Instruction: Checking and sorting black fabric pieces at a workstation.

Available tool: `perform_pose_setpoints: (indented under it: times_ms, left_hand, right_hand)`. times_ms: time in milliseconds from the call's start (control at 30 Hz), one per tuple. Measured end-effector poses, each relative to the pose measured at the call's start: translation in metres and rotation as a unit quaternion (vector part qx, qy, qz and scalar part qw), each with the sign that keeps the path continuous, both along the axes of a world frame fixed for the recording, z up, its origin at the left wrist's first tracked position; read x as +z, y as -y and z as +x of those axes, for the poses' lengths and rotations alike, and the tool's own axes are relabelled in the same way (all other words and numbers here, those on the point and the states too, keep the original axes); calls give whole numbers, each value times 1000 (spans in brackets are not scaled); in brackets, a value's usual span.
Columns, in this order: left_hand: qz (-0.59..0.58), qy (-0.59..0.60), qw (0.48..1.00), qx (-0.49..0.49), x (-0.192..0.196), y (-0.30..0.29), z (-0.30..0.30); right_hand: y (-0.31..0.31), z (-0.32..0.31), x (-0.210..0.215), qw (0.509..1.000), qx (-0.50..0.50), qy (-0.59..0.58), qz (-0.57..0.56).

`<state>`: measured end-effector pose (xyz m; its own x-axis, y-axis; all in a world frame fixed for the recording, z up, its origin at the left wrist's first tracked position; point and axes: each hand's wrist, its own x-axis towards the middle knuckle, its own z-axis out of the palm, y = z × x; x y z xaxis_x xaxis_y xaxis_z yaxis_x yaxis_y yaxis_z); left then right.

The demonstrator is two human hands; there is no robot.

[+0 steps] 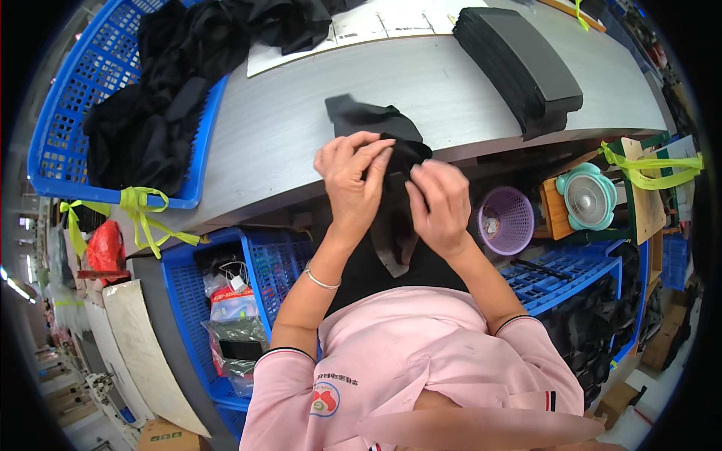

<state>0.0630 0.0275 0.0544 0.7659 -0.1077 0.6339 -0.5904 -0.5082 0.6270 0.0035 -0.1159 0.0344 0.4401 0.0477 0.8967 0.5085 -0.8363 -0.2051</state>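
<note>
A piece of black cloth [380,122] lies partly on the table's front edge and hangs down toward my lap. My left hand [351,167] pinches its edge between thumb and fingers. On the other side, my right hand [442,201] is closed, its curled fingertips at the same cloth; they are slightly blurred. A lower part of the cloth [394,244] dangles between my forearms. Beyond my right hand, a neat stack of black cloth pieces [519,64] lies on the grey table [282,124].
A blue basket [201,161] heaped with black cloth [150,128] stands at the left. At the back lies a white board [361,34]. Below the table are a blue crate [218,387] with bags, a purple basket [519,234], a turquoise fan [589,197] and a blue rack [560,282].
</note>
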Motion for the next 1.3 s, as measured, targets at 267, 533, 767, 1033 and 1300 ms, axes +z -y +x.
perform_pose_setpoints:
  times_ms: [267, 533, 767, 1033, 1300]
  left_hand:
    - [-33, -17, 975, -219, 8, 30, -69]
    - [-109, -131, 948, -270, -8, 28, -103]
    - [-59, -117, 989, -62, -8, 7, -19]
    - [-114, -152, 977, -98, -6, 14, -4]
    - [10, 12, 980, -198, -7, 34, -68]
  right_hand:
    - [19, 12, -62, 767, 385, -441, 261]
    - [-5, 86, -11, 403, 321, -342, 786]
    - [-11, 45, 31, 480, 287, -332, 760]
    - [-4, 48, 29, 630, 371, -331, 597]
    - [34, 69, 26, 760, 399, -302, 414]
